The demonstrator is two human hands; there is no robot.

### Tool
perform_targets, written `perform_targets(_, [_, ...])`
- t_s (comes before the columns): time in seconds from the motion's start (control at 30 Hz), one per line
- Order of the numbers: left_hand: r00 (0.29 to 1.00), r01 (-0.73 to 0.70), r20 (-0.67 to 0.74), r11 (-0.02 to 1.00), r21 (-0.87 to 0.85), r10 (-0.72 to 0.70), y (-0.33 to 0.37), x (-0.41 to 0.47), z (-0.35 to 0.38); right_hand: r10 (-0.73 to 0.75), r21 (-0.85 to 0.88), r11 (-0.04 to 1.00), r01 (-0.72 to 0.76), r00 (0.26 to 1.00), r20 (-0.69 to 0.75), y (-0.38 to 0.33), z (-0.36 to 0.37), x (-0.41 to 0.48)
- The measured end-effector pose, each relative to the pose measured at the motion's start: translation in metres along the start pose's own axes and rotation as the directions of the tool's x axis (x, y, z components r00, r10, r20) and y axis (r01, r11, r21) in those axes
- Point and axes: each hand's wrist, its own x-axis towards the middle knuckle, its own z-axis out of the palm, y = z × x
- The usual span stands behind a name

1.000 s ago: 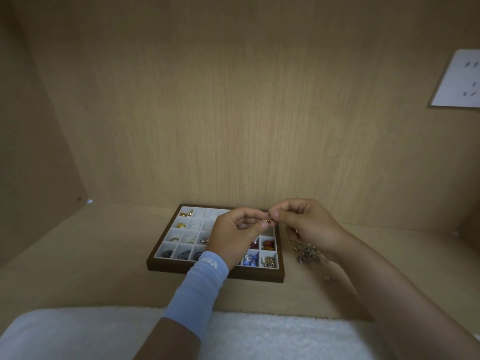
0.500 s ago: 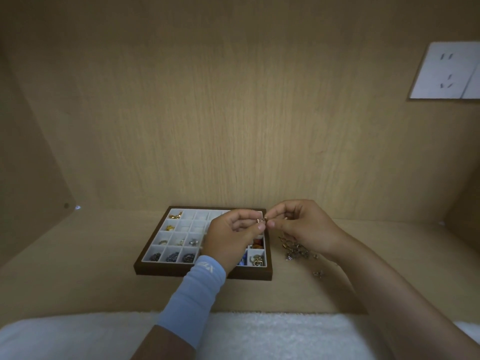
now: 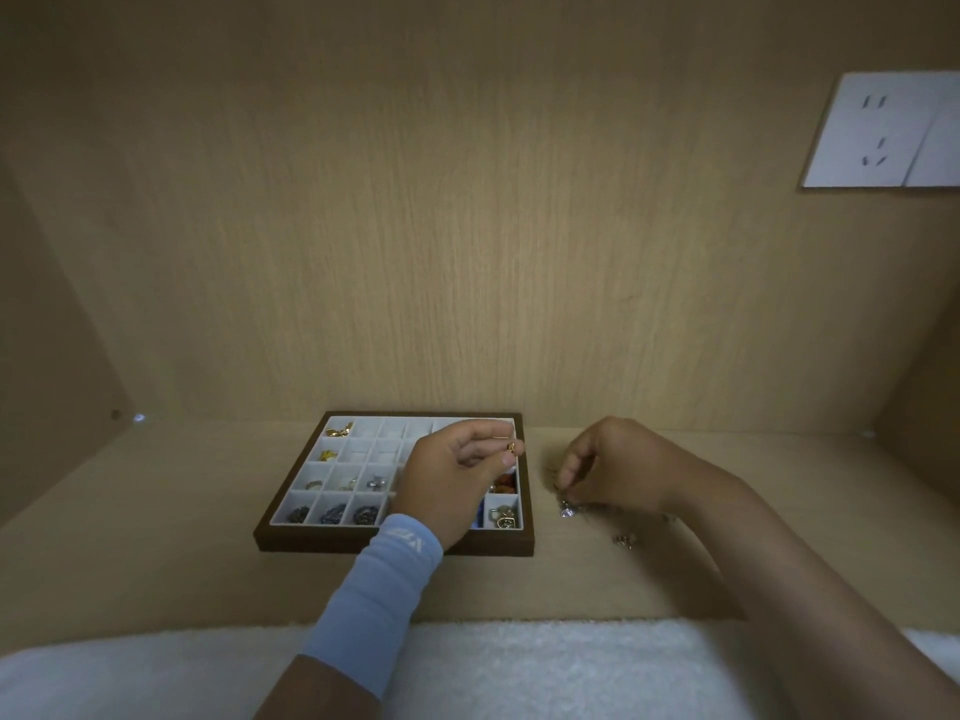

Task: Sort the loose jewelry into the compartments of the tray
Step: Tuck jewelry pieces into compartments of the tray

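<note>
- Head view: your left hand (image 3: 452,483) pinches a small gold piece (image 3: 511,448) between thumb and forefinger, held above the right-hand columns of the tray (image 3: 395,544).
- Tray compartments already hold things: gold pieces (image 3: 340,429) at the back left, dark pieces (image 3: 332,513) along the front row, orange-red pieces (image 3: 504,483) near the right edge.
- Loose jewelry (image 3: 567,509) lies in a small heap on the wooden shelf (image 3: 156,563) just right of the tray, with one stray piece (image 3: 623,538) nearer you.
- Your right hand (image 3: 613,467) reaches down onto that heap, fingertips drawn together and pinching at its top.
- A pale blue sleeve (image 3: 384,579) covers your left wrist.
- A white fluffy cloth (image 3: 519,662) runs along the near edge; a wall socket (image 3: 878,132) sits at the upper right.
</note>
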Motion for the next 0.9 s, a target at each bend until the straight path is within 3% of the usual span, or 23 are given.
perform_targets(0.2, [0.999,-0.025,-0.017,0.997,0.077,0.027,0.002,0.002,-0.007,-0.182,0.280,0.928,0.245,0.956,-0.231,-0.037,-0.003,-0.005])
perform_targets(0.43, [0.999,0.014,-0.031,0.994,0.110,-0.011,0.004,0.008,-0.037,-0.282,0.132,0.935,0.329,0.916,-0.286,-0.064,0.005,0.018])
perform_targets(0.7, [0.994,0.020,-0.107,0.992,0.127,-0.006,-0.008,0.019,-0.095,-0.297,0.147,0.932,0.333,0.929,-0.222,-0.108,0.025,0.060])
perform_targets(0.77, [0.984,0.019,-0.178,0.966,0.257,0.027,-0.017,0.021,-0.114,-0.314,0.077,0.940,0.332,0.931,-0.184,-0.120,0.029,0.071])
perform_targets(0.9, [0.967,0.092,-0.239,0.761,0.642,0.084,-0.037,0.017,-0.145,-0.353,-0.135,0.930,0.343,0.933,-0.065,-0.144,0.042,0.095])
